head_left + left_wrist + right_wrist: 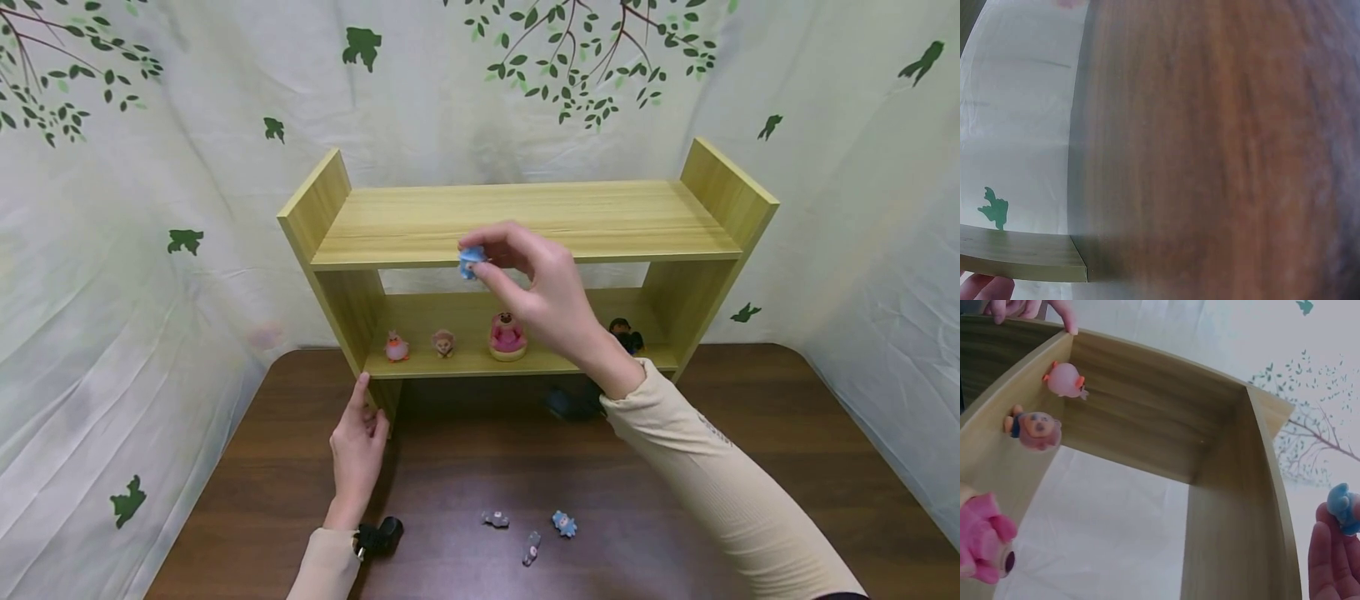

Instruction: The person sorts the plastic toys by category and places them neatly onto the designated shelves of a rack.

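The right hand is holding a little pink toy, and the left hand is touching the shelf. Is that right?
Not quite: the toy in the right hand is blue, not pink, as the head view shows. The left hand is indeed touching the shelf.

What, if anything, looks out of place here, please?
The two grey toys lying on the table look slightly odd, since the pink toy stands upright on the shelf. Nothing seems broken or spilled.

The held figurine [470, 262] is blue, the shelf [525, 217] yellow, the curtain [225, 125] leaf-printed.
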Demonstrator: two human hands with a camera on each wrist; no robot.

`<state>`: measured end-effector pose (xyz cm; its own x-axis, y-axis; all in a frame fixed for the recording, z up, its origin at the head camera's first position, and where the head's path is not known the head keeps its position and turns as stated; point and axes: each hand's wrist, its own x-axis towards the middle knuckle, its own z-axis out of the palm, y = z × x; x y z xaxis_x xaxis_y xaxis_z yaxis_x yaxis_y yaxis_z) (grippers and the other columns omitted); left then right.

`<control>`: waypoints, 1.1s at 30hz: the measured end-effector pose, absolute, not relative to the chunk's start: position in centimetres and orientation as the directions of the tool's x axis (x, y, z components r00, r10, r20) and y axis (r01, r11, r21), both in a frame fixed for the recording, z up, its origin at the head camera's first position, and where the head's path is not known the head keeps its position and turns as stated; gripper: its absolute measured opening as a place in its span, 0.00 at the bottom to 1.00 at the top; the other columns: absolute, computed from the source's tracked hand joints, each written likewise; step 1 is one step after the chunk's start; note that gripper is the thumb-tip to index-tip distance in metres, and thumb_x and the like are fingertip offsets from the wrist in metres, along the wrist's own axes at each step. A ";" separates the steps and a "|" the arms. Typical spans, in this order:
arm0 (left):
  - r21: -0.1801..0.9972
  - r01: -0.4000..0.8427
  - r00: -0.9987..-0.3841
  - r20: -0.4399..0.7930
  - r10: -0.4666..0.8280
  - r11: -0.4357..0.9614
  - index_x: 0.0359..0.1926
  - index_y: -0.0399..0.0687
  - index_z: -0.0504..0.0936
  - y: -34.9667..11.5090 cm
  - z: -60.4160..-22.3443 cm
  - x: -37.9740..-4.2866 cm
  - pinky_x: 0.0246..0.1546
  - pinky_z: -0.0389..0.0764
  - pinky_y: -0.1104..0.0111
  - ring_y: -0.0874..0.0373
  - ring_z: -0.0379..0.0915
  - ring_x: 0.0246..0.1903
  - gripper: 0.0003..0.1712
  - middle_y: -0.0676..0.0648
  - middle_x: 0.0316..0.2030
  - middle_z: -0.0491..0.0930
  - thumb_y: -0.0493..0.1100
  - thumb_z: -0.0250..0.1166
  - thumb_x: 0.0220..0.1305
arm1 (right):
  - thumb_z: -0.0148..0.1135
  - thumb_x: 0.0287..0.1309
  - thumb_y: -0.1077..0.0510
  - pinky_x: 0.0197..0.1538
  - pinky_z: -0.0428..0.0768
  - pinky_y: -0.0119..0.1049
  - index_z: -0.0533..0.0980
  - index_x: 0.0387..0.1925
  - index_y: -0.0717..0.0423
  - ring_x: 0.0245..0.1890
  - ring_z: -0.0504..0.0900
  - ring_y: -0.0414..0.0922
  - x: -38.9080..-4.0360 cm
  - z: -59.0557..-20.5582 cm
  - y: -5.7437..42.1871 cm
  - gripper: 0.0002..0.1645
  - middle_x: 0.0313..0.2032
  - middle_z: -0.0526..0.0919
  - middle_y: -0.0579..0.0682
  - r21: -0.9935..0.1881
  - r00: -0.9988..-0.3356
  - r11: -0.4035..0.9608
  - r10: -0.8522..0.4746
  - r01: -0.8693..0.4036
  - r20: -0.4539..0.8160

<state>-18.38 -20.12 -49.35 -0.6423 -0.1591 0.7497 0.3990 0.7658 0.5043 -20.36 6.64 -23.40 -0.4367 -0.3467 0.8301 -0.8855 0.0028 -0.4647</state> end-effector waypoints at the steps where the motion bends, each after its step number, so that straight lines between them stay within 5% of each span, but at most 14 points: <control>1: 0.506 0.398 -0.643 0.749 -0.160 0.765 0.71 0.57 0.61 -20.1 -49.3 -18.4 0.22 0.75 0.63 0.56 0.71 0.21 0.48 0.42 0.27 0.73 0.20 0.61 0.51 | 0.58 0.59 0.71 0.44 0.79 0.38 0.77 0.46 0.68 0.39 0.80 0.43 -20.4 -23.3 6.5 0.12 0.41 0.81 0.54 -0.462 -0.435 0.005 -0.349 -0.887 0.830; 13: 0.531 0.404 -0.656 0.735 -0.169 0.745 0.71 0.56 0.61 -20.2 -49.4 -18.4 0.25 0.80 0.54 0.52 0.76 0.23 0.49 0.39 0.31 0.75 0.19 0.62 0.50 | 0.59 0.60 0.70 0.43 0.80 0.35 0.77 0.45 0.67 0.38 0.80 0.41 -21.5 -22.0 5.2 0.11 0.40 0.82 0.53 -0.471 -0.455 0.050 -0.366 -0.881 0.812; 33: 0.543 0.409 -0.663 0.729 -0.171 0.733 0.71 0.56 0.61 -20.2 -49.4 -18.4 0.27 0.81 0.54 0.46 0.81 0.27 0.49 0.36 0.35 0.77 0.19 0.61 0.51 | 0.59 0.60 0.70 0.44 0.78 0.29 0.77 0.45 0.67 0.38 0.80 0.38 -23.2 -19.9 2.6 0.11 0.40 0.82 0.53 -0.517 -0.533 0.161 -0.413 -0.841 0.738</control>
